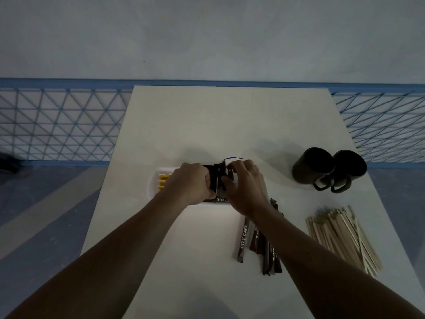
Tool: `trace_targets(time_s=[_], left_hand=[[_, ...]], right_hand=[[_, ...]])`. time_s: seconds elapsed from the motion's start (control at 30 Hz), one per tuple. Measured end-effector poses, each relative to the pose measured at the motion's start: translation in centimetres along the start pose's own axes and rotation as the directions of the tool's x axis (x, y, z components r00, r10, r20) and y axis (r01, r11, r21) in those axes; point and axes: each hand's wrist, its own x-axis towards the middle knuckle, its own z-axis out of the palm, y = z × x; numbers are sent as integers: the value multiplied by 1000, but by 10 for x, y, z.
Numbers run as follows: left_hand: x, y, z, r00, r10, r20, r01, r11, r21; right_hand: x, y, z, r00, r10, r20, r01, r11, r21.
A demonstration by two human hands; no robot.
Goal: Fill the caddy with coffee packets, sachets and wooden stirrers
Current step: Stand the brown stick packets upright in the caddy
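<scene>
A white caddy [151,184] lies across the middle of the table, with yellow sachets [163,180] in its left end. My left hand [190,181] grips a bundle of dark coffee packets [215,180] standing in the caddy's middle part. My right hand [245,186] pinches the same packets from the right, and its fingers cover the caddy's right end. Several loose brown "CITY CAFE" coffee packets [245,238] lie on the table under my right forearm. A pile of wooden stirrers [342,236] lies at the right.
Two dark mugs [328,169] stand side by side at the back right, handles toward me. The white table [230,125] reaches back to a blue-edged lattice railing [57,123]. Floor shows on both sides.
</scene>
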Motion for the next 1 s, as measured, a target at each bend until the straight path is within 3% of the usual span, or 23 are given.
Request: trace_targets(time_s=[0.2,0.77,1.0], left_hand=[[-2,4,7,999,16,42,-16,1000,3],[24,9,9,959,1,-282,-70,970,-233],[24,-1,8,981,-36,-190,-15,965,-263]], right_hand=[[-6,8,-6,997,66,50,-70,994,84],[5,7,-5,992,51,112,-55,998,27],[5,8,3,995,26,99,-23,999,-33]])
